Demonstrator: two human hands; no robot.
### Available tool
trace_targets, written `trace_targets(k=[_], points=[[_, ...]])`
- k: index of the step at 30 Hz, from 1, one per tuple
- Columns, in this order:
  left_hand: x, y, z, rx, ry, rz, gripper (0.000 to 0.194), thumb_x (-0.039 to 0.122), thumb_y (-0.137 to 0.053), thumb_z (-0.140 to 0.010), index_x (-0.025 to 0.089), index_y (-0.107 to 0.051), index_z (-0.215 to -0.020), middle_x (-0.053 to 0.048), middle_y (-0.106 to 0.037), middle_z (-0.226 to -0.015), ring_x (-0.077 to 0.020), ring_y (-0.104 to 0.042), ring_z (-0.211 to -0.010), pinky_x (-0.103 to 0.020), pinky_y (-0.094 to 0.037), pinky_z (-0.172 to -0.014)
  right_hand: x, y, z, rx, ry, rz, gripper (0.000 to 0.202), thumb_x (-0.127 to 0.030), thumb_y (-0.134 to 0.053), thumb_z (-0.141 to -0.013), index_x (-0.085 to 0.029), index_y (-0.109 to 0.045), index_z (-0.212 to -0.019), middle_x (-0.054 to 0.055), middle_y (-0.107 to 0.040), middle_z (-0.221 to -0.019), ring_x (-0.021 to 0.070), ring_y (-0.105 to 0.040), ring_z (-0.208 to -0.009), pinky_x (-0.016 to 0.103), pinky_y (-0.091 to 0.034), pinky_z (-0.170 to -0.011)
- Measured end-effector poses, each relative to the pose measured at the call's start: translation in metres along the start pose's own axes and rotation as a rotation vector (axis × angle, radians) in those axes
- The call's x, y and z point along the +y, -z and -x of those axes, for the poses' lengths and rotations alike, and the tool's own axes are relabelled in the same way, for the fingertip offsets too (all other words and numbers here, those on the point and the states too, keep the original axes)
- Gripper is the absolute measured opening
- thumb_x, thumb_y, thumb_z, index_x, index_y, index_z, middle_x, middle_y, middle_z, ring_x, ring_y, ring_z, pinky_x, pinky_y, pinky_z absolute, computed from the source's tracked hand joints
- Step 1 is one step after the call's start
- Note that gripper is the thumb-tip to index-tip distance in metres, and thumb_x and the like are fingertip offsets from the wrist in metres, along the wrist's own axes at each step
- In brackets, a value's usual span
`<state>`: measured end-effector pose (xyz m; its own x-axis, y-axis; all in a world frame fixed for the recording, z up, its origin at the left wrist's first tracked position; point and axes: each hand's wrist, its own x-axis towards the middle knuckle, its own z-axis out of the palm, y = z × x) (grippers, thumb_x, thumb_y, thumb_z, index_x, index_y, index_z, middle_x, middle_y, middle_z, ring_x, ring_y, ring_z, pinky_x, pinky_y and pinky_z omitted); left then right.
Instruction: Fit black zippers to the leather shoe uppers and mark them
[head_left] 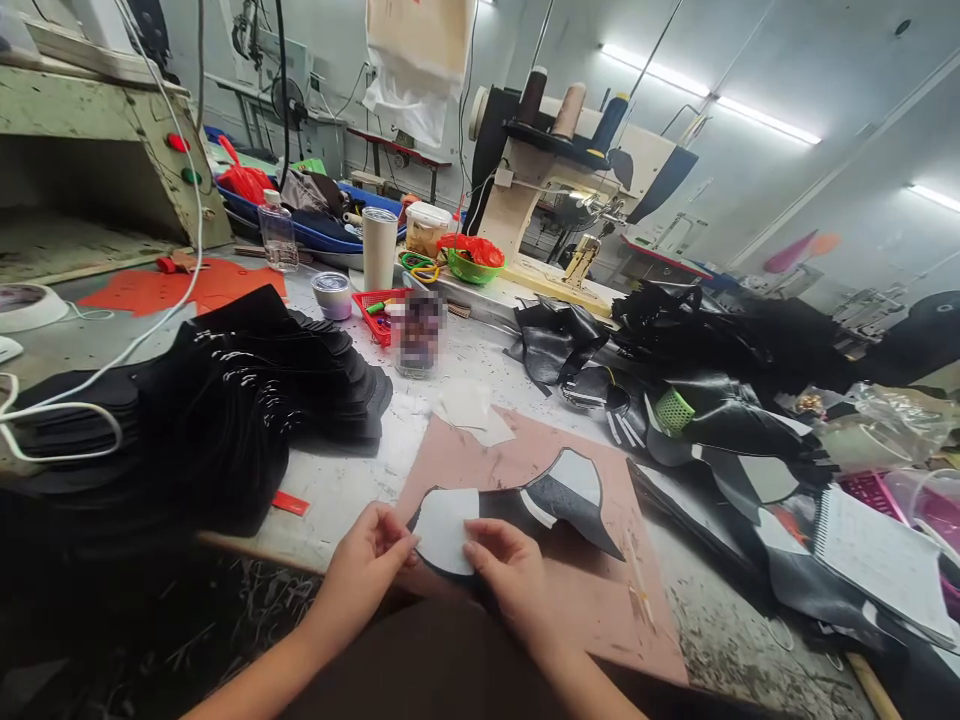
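Note:
A black leather piece [495, 498] with white backing patches, shaped like a shoe upper, lies partly over a pinkish board [585, 600] in front of me. My left hand [375, 545] pinches its left edge between thumb and fingers, beside a rounded white patch [448, 528]. The fingers of my right hand [506, 565] are closed at the right side of that same patch, thumb on top. Toward the right the piece rises and bends, showing a second white patch [574, 475]. What lies under my fingers is hidden.
Stacked black pieces [262, 390] stand at left, a red scrap [290, 503] beside them. Further leather pieces [720, 470] and a spiral notebook [877, 560] lie at right. Behind are a tumbler [379, 250], a red basket [373, 312], a green bowl [475, 266] and a sewing machine [517, 185].

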<state>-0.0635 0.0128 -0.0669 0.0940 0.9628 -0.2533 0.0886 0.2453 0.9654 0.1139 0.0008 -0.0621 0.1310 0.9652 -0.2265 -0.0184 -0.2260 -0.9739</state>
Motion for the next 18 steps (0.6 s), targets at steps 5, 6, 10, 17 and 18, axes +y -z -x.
trace_targets(k=[5,6,10,17,18], points=[[0.003,0.001,-0.009,-0.006,-0.027,-0.386,0.014,0.035,-0.046,-0.072,0.022,-0.041,-0.069,0.005,-0.053,-0.06,-0.0152,-0.056,-0.06,-0.027,-0.044,-0.058,0.005,0.003,-0.001,-0.026,0.253,0.443,0.02,-0.026,-0.058,-0.071,-0.018,-0.071,-0.083,0.008,-0.071,-0.08,0.0208,-0.064,-0.074,0.033,-0.05,-0.071],[0.005,0.001,-0.011,0.001,-0.044,-0.472,0.012,0.034,-0.045,-0.072,0.023,-0.041,-0.069,0.005,-0.053,-0.061,-0.0152,-0.055,-0.059,-0.027,-0.042,-0.058,0.006,0.003,-0.002,-0.037,0.301,0.502,0.02,-0.025,-0.057,-0.073,-0.018,-0.071,-0.085,0.008,-0.07,-0.079,0.0202,-0.064,-0.072,0.031,-0.051,-0.069],[0.014,0.0,-0.018,0.017,-0.055,-0.584,0.008,0.029,-0.044,-0.07,0.023,-0.04,-0.068,0.004,-0.054,-0.062,-0.0157,-0.053,-0.059,-0.027,-0.038,-0.058,0.01,0.005,-0.007,-0.045,0.469,0.656,0.021,-0.023,-0.052,-0.079,-0.017,-0.069,-0.088,0.006,-0.068,-0.072,0.0164,-0.062,-0.065,0.026,-0.049,-0.062],[0.018,-0.002,-0.024,0.0,-0.03,-0.69,0.009,0.025,-0.044,-0.07,0.023,-0.037,-0.065,0.005,-0.052,-0.058,-0.0146,-0.051,-0.054,-0.025,-0.035,-0.054,0.011,0.006,-0.01,-0.064,0.556,0.765,0.022,-0.023,-0.05,-0.083,-0.017,-0.07,-0.089,0.004,-0.065,-0.069,0.0136,-0.06,-0.062,0.022,-0.046,-0.057],[0.018,-0.002,-0.025,-0.007,-0.029,-0.703,0.009,0.025,-0.044,-0.07,0.023,-0.037,-0.065,0.005,-0.052,-0.057,-0.0145,-0.05,-0.054,-0.025,-0.034,-0.054,0.011,0.006,-0.01,-0.068,0.55,0.784,0.023,-0.024,-0.049,-0.083,-0.017,-0.07,-0.089,0.004,-0.064,-0.068,0.0134,-0.06,-0.061,0.021,-0.046,-0.057]])
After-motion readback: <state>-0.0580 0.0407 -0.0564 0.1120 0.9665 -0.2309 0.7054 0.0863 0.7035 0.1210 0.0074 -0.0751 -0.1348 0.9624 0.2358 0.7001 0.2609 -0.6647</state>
